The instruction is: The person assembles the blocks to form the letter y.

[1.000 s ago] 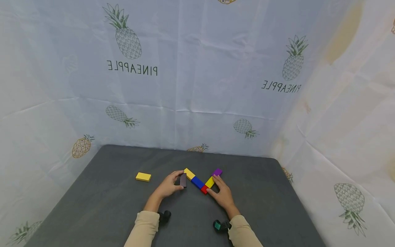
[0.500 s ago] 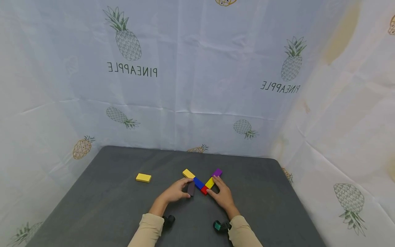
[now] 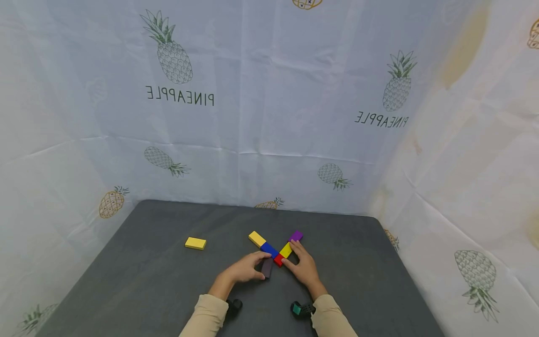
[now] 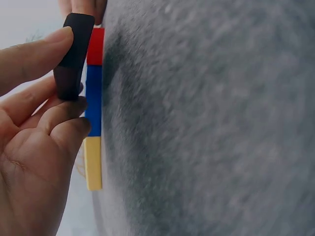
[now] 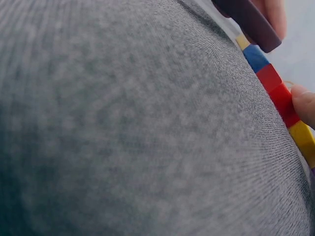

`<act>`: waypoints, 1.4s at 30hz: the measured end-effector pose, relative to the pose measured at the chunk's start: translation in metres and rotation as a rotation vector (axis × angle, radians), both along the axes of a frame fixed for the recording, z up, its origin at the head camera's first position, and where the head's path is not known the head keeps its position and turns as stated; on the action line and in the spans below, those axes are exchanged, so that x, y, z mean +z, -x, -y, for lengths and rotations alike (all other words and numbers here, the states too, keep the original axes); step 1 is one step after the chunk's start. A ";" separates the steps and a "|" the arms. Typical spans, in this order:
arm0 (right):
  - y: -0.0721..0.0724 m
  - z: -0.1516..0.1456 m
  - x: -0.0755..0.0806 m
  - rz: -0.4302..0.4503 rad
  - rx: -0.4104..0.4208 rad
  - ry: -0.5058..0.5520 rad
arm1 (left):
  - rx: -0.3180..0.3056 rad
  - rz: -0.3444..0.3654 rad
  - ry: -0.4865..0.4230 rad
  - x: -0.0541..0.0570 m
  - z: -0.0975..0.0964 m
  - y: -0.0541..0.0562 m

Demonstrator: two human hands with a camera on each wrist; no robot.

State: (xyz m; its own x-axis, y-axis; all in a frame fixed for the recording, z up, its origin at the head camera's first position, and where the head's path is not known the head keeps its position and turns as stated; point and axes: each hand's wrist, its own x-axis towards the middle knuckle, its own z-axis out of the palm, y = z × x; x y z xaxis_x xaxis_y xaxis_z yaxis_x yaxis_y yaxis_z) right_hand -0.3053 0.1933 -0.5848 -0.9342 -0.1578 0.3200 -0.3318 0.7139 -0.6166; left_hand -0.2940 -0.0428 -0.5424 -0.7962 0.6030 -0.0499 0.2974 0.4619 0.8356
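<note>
My left hand (image 3: 244,269) pinches a dark brown rectangular block (image 4: 74,59) between thumb and fingertips. The block is tilted and held close beside the red block (image 3: 278,260), where two rows of blocks meet in a V. Its left row runs from the red block through a blue block (image 4: 93,101) to a pale yellow block (image 4: 93,164). On the right, a bright yellow block (image 3: 286,250) leads to a purple block (image 3: 296,235). My right hand (image 3: 304,266) rests against the right row, its thumb touching red and its fingertips near the yellow-purple joint.
Apart from the V, a yellow block (image 3: 195,243) lies to the left on the dark grey table (image 3: 160,285). A pineapple-print cloth (image 3: 269,117) hangs behind the table's far edge and along its sides.
My left hand has carried the dark brown block rightward and toward me, from beside the pale yellow block to beside the red one. My right hand has stayed in place.
</note>
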 end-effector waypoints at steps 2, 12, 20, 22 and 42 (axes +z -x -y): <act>-0.001 0.000 0.000 0.003 0.002 0.006 | -0.009 0.004 0.015 -0.002 -0.002 0.000; 0.000 0.000 0.000 0.009 0.001 0.014 | -0.031 -0.026 0.119 0.001 -0.008 -0.003; 0.000 0.000 -0.001 0.007 -0.006 -0.002 | -0.055 -0.033 0.189 0.002 -0.009 -0.004; 0.000 0.000 -0.001 0.009 -0.006 -0.002 | -0.053 -0.039 0.181 0.001 -0.008 -0.004; 0.000 -0.001 0.000 0.025 0.004 0.000 | -0.005 -0.012 0.088 0.002 -0.008 0.001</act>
State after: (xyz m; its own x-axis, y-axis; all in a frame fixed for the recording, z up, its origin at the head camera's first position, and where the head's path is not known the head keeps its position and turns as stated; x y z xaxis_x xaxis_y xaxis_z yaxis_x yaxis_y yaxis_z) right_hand -0.3058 0.1942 -0.5846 -0.9414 -0.1615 0.2961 -0.3188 0.7126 -0.6250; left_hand -0.2953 -0.0348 -0.5404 -0.7941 0.6006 -0.0933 0.3097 0.5319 0.7882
